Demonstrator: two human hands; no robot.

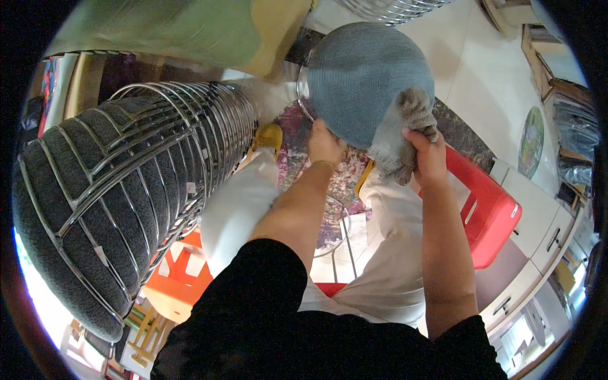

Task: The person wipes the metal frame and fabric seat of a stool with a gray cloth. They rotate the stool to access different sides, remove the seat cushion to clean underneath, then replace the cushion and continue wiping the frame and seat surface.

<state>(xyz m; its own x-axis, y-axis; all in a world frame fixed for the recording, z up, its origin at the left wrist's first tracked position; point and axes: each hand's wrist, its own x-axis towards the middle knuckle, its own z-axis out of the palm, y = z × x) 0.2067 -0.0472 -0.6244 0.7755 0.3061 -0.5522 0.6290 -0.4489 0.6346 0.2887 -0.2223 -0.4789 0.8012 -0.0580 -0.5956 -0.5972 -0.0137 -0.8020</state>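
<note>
- Against the round blue seat (364, 73), the right hand (429, 154) gripped a grey cloth (394, 136).
- At its near edge, the left hand (325, 145) held on, fingers partly hidden.

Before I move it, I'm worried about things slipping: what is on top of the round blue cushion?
A grey cloth, held by the right hand, overlaps the cushion at its lower right. What the cloth covers cannot be seen.

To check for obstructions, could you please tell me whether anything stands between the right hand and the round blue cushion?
Only the grey cloth held in the right hand, seen over the lower right of the cushion. Nothing else visible stands between them; the left hand is at the cushion's lower left edge.
</note>
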